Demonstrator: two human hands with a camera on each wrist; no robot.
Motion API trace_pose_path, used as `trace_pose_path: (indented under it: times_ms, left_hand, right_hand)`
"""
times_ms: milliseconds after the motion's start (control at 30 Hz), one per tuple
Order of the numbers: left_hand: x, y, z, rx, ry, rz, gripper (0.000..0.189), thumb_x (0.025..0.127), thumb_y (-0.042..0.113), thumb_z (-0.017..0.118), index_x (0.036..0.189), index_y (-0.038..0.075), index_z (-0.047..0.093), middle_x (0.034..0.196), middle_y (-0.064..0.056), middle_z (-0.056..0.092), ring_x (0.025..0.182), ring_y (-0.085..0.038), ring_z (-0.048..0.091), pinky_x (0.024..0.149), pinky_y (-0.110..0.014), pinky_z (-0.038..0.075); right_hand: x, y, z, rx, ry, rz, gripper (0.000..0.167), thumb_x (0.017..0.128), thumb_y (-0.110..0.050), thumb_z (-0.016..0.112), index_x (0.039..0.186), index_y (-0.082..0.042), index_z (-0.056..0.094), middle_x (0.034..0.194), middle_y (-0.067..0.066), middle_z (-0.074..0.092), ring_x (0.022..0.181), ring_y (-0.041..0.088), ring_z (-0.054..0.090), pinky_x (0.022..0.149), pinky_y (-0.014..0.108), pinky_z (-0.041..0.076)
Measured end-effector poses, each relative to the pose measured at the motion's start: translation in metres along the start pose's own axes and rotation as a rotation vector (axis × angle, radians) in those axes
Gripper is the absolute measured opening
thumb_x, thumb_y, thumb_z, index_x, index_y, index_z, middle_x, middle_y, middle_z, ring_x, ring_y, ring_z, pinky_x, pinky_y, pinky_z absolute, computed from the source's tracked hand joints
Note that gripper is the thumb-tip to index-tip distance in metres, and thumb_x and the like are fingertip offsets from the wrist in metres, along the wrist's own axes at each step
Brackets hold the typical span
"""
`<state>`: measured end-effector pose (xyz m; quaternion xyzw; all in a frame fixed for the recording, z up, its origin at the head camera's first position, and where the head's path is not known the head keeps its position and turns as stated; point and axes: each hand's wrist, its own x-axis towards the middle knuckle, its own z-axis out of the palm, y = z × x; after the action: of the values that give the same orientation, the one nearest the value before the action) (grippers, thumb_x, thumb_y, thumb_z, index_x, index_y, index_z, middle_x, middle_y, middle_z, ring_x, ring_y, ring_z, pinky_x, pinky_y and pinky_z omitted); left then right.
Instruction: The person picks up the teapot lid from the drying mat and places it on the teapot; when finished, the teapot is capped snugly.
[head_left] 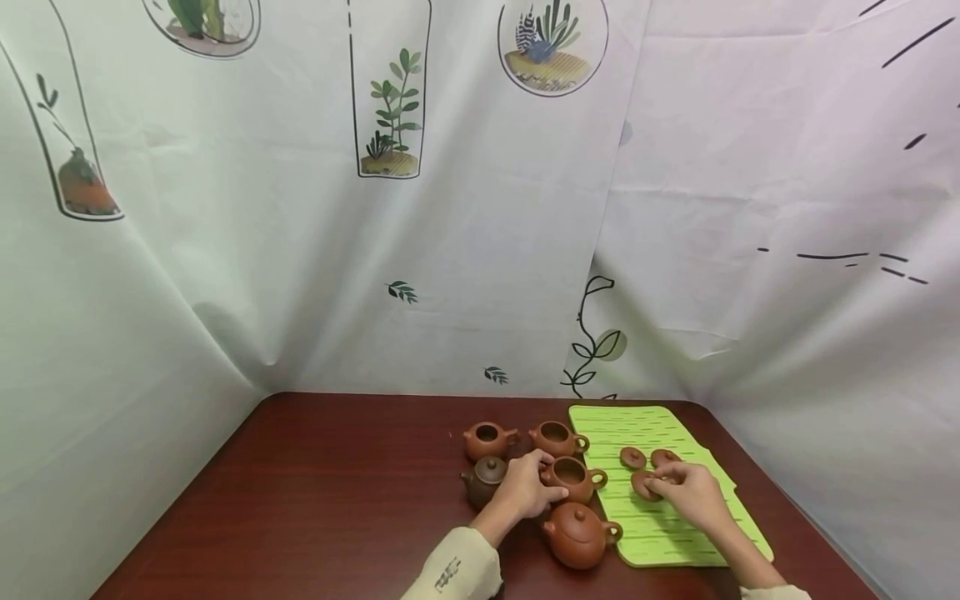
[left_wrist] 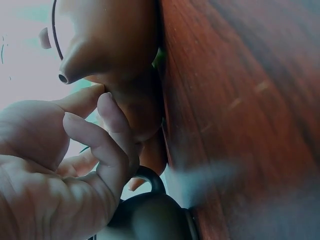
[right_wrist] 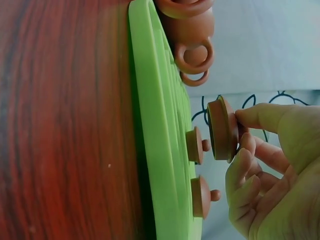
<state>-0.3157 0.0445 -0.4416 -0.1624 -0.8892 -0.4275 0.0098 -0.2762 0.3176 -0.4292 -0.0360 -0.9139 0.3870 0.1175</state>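
Note:
My left hand (head_left: 523,487) grips the spout side of an uncovered reddish-brown clay teapot (head_left: 576,482), thumb in front and fingers behind. In the right wrist view, my right hand (right_wrist: 272,165) pinches the knob of a round clay lid (right_wrist: 223,129), raised off the green mat (right_wrist: 160,130). Two smaller lids, one nearer (right_wrist: 201,196) and one farther (right_wrist: 195,145), rest on that mat with knobs up. Just in front of the held teapot stands a lidded clay teapot (head_left: 579,537). A dark lidded teapot (head_left: 483,482) is beside my left hand.
Two more uncovered clay teapots stand behind, one at left (head_left: 486,440) and one at right (head_left: 557,438). The mat lies along the right part of the dark red table (head_left: 315,492). A printed white cloth (head_left: 480,233) hangs around the table.

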Motion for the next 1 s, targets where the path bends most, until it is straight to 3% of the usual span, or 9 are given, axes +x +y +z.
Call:
trace_pose_path:
  times_ms: [467,1000]
  left_hand:
    - [0.0,-0.001,0.001,-0.006,-0.003,-0.015,0.04,0.08,0.025,0.085,0.113,0.013,0.066,0.104,-0.003,0.064,0.101,-0.025,0.063,0.08,-0.041,0.053]
    - [-0.001,0.003,-0.001,-0.002,-0.011,-0.037,0.04,0.081,0.027,0.084,0.114,0.014,0.065,0.11,-0.003,0.065,0.102,-0.025,0.063,0.08,-0.041,0.053]
  right_hand:
    - [-0.003,-0.014,0.012,0.062,-0.011,0.007,0.02,0.086,-0.017,0.078,0.097,-0.001,0.074,0.076,0.005,0.064,0.063,0.015,0.053,0.054,0.029,0.042]
    - [-0.001,-0.034,0.026,0.055,0.014,-0.08,0.013,0.083,-0.014,0.081,0.091,-0.005,0.077,0.082,0.003,0.065,0.072,0.014,0.056,0.059,0.028,0.045]
